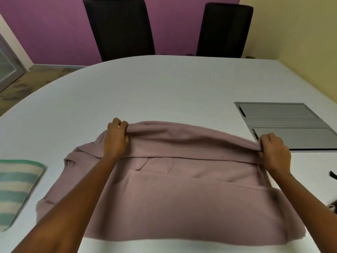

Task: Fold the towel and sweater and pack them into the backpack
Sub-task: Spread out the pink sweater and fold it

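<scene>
Head view: left grip [116, 137] and right grip [275, 152] each pinch bunched cloth at the far edge of the mauve sweater [164, 198], which is spread on the tabletop [164, 88] (soft, light and floppy, I'd judge, so corners hold best). The folded striped towel [16, 183] lies to the left.

My left hand [116, 137] and my right hand [273, 152] each pinch the far edge of the dusty pink sweater [164, 198], fingers curled around bunched fabric. The edge is lifted off the white surface [164, 84] between my hands and sags a little in the middle. The rest of the sweater lies spread flat toward me, a fold line running across it. To my left, apart from the sweater, lies the folded towel [16, 189] with green and cream stripes. Far right, a grey panel [284, 121] is set into the surface. Two black chairs [120, 28] stand across from me against a purple wall [45, 24].
</scene>
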